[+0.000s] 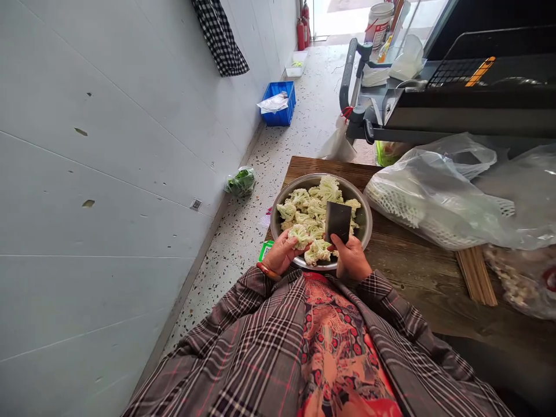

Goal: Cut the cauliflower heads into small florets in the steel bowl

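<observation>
A round metal bowl (pixel 368 223) full of pale cauliflower pieces (pixel 304 201) stands on the dark wooden table. My left hand (pixel 281 253) is closed on a cauliflower floret (pixel 299 236) over the bowl's near left rim. In my right hand (pixel 353 258) is a cleaver (pixel 338 220), its dark, broad blade upright over the right part of the bowl. Another floret (pixel 317 252) lies between my hands at the near rim. The cleaver's blade hides some of the pieces behind it.
On the wooden table (pixel 403 272), right of the bowl, lie a clear plastic bag (pixel 430 197) with net-wrapped contents and a bundle of wooden sticks (pixel 476 275). Beyond stands a cart (pixel 360 110). Bagged greens (pixel 241 182) and a blue crate (pixel 278 110) sit on the floor by the wall.
</observation>
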{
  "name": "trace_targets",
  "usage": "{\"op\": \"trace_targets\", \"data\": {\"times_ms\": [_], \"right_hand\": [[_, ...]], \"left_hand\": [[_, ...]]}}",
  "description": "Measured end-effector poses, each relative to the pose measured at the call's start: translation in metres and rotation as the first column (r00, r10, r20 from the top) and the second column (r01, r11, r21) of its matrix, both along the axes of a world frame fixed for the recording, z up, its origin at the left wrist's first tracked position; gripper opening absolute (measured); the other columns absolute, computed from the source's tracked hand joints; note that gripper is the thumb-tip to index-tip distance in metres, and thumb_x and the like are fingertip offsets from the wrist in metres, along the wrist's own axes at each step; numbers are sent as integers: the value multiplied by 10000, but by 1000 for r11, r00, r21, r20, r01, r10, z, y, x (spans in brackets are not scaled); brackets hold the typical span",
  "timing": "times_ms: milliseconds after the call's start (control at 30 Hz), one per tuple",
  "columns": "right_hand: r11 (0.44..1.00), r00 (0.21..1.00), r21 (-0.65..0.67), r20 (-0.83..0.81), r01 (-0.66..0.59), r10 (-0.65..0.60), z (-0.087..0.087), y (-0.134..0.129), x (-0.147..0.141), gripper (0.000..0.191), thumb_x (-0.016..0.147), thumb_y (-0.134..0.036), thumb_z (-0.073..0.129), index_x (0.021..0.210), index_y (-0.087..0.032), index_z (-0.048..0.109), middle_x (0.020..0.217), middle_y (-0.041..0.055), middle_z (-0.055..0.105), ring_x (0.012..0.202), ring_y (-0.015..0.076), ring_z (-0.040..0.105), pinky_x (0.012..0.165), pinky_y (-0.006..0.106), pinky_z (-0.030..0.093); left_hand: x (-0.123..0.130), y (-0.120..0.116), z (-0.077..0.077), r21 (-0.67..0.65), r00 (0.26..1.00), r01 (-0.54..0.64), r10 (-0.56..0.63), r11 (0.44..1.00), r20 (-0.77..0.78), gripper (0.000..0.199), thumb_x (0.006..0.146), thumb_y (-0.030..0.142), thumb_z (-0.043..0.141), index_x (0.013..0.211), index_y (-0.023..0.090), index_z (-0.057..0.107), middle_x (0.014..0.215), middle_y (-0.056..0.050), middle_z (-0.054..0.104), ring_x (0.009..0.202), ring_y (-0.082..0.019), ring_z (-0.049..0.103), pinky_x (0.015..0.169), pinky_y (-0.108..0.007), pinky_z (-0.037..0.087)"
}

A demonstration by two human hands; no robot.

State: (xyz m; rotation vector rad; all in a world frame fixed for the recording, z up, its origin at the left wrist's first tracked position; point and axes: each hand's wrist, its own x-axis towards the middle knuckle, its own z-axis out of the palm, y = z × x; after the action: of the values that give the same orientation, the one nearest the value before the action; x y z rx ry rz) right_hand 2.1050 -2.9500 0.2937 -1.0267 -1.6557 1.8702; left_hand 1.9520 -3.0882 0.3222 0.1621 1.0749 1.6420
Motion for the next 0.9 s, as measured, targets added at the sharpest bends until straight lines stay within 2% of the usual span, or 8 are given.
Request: {"op": "trace_targets", "data": {"times_ms": [167, 300, 400, 567, 733, 900], "right_hand": [[972, 989, -227, -144, -54, 21, 12, 1, 5, 374, 763, -519, 673, 972, -208, 657, 956, 69, 712, 822, 206, 677, 617, 322, 593], [959, 985, -272, -171, -83, 37, 18, 3, 6, 368, 775, -504, 669, 998, -212, 650, 990, 71, 717, 818, 208, 682, 607, 318, 579], [975, 989, -211, -142, -67, 37, 16, 3, 5, 409, 765, -530, 665, 1008, -202, 652, 998, 86, 717, 808, 214, 677, 599, 323, 569], [994, 994, 8, 21, -110, 110, 6, 3, 4, 440, 789, -589, 597, 869, -161, 652, 852, 95, 707, 593, 181, 646, 549, 321, 524], [968, 988, 208, 92, -142, 125, 8, 3, 3, 382, 843, -558, 525, 844, -183, 595, 801, 54, 658, 576, 165, 623, 536, 296, 509], [942, 987, 303, 105, -146, 120, 12, 4, 4, 334, 881, -508, 492, 783, -195, 549, 727, 13, 571, 576, 152, 597, 537, 275, 492]], "left_hand": [[0, 1, 3, -18, 999, -32, 31, 999, -22, 517, 742, 347, 751, 1162, 160, 515, 1136, -95, 650, 972, -209, 666, 841, -384, 552], [0, 1, 7, -20, 1000, -17, 16, 1000, -26, 515, 767, 397, 719, 1182, 153, 537, 1093, -102, 671, 947, -202, 668, 775, -330, 563], [0, 0, 9, -6, 1000, -11, 11, 1000, -12, 492, 773, 368, 714, 1187, 160, 551, 1159, -99, 655, 990, -200, 656, 829, -344, 552], [-2, -3, 10, 45, 999, 27, -28, 999, 35, 514, 746, 300, 718, 1211, 159, 552, 1194, -105, 652, 1038, -237, 651, 893, -390, 521], [-2, -3, 11, 44, 997, 70, -69, 997, -20, 525, 716, 266, 733, 1200, 144, 571, 1170, -120, 662, 1008, -251, 662, 843, -358, 523], [-2, 0, 6, -42, 995, -8, 3, 999, -101, 485, 693, 298, 783, 1125, 172, 601, 1125, -85, 662, 951, -205, 649, 741, -300, 538]]}}
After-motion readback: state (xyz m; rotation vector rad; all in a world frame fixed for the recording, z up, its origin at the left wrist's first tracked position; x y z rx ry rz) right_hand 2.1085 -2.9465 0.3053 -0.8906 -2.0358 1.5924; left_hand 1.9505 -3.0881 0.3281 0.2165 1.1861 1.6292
